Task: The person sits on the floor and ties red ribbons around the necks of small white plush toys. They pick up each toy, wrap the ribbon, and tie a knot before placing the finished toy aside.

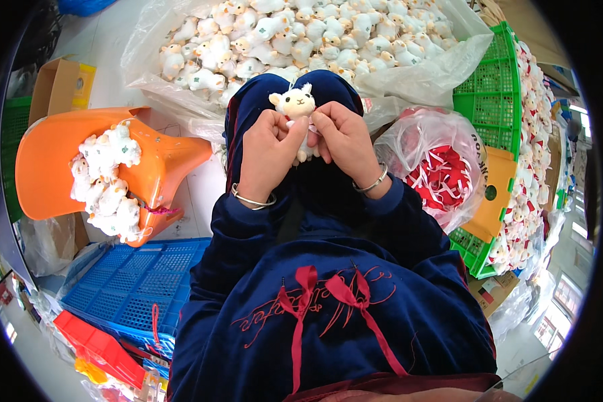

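Note:
A small white plush lamb (pixel 295 102) with a cream face and dark eyes sits upright between my knees, facing up toward me. My left hand (pixel 269 149) is closed around its side, the thumb pressed against the chest just under the head. From the other side my right hand (pixel 349 145) pinches a thin white strip (pixel 313 128) at the toy's neck. A bit of red shows at the neck, mostly covered by my fingers. The toy's lower body shows below my hands.
Beyond my knees lies a plastic sheet heaped with white plush toys (pixel 301 43). An orange stool (pixel 47 164) at left holds several more. At right are a clear bag of red cloth pieces with white strips (pixel 442 177) and a green crate (pixel 486 84). A blue crate (pixel 127 285) stands lower left.

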Demonstrator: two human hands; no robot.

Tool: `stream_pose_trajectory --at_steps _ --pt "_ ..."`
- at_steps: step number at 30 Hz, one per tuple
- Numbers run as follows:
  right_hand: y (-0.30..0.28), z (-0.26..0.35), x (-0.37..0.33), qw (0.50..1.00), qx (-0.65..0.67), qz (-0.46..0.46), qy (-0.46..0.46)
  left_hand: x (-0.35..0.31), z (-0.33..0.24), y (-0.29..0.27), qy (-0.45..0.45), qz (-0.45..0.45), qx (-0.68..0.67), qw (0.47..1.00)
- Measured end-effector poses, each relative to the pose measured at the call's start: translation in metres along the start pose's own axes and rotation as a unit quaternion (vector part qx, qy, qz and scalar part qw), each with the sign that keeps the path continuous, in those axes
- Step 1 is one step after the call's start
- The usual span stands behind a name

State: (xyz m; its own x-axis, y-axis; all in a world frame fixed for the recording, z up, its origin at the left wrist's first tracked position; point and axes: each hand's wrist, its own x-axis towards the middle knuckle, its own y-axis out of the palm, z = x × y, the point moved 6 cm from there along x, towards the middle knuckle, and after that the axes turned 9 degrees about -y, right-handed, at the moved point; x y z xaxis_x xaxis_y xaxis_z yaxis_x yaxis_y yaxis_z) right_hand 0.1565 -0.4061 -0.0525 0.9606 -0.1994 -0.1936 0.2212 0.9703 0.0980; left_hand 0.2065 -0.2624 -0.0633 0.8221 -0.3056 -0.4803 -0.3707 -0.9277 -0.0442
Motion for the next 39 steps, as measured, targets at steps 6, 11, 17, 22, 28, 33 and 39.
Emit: stream_pose_trajectory --at_steps 6,11,17,22,28,33,39 --pt "0.001 -0.004 -0.002 0.999 -0.041 -0.009 -0.015 0.007 0.007 -0.002 0.017 -0.022 0.075 0.997" --pt "0.001 -0.010 -0.001 0.999 0.012 -0.027 -0.035 0.004 0.006 -0.001 -0.015 -0.015 0.057 0.998" --pt "-0.005 0.007 0.002 0.999 -0.047 -0.005 0.009 0.005 0.007 -0.009 0.051 -0.014 0.058 0.997" --pt "-0.036 0.025 -0.002 0.993 -0.104 -0.053 -0.018 0.001 0.000 -0.020 0.076 0.009 0.050 0.996" --pt "-0.036 0.041 -0.006 0.974 -0.198 -0.047 -0.101 0.004 -0.014 -0.022 -0.048 0.021 -0.003 0.999" --pt "-0.014 0.034 -0.003 0.983 -0.172 0.001 -0.058 0.013 -0.013 -0.005 0.025 0.004 0.099 0.995" --pt "-0.010 0.013 -0.009 0.984 -0.163 0.030 -0.063 0.008 -0.007 0.000 -0.001 0.037 0.080 0.996"
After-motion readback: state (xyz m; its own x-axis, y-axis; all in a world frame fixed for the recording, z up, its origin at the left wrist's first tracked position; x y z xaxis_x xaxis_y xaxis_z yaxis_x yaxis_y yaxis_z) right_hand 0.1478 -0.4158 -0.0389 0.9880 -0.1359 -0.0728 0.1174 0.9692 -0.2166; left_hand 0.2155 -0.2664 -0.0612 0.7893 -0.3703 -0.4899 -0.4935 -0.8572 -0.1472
